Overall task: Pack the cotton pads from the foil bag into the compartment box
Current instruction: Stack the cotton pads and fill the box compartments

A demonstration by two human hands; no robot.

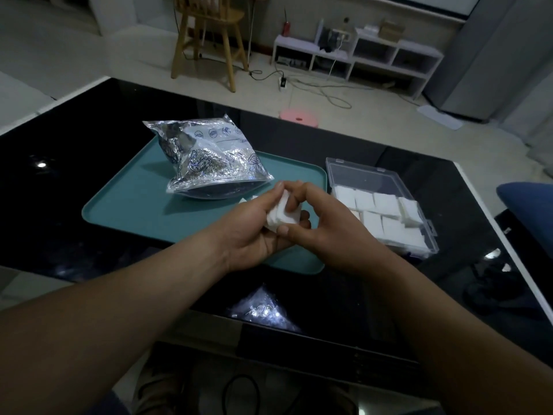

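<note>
A glossy black table (pixel 74 181) carries a teal rectangular plastic tray (pixel 125 205), which lies left of the table's middle. On the far half of the tray rests a crinkled silver foil bag (pixel 209 157) with blue printed drawings. It is slumped on its side, and its open mouth faces the tray's near right corner. Just in front of that mouth, small white corners show on the tray; they are too hidden to tell how many pads they are.

Above the right part of the tray, the left hand (pixel 254 232) is turned palm up. Its fingers cradle a small stack of white square cotton pads (pixel 282 215) from below and its thumb presses the stack's far edge. The right hand (pixel 329 229) meets it over the tray's right edge. Its fingers curl over the top of the same stack and its thumb tip pinches the near corner, so both hands grip the stack between them and it is clear of the tray surface.

Just right of the tray stands a clear plastic compartment box (pixel 365 178), open on the table. Its far compartments are bare, and white square pads in the box (pixel 386 217) fill the near ones in rows. Further right of the tray, a blue rounded cushion (pixel 529 202) shows at the picture's edge.

Beyond the tray, on the pale floor, stand a wooden chair (pixel 209 34), a round pink stool (pixel 299 115) and a low white shelf unit (pixel 359 55).
</note>
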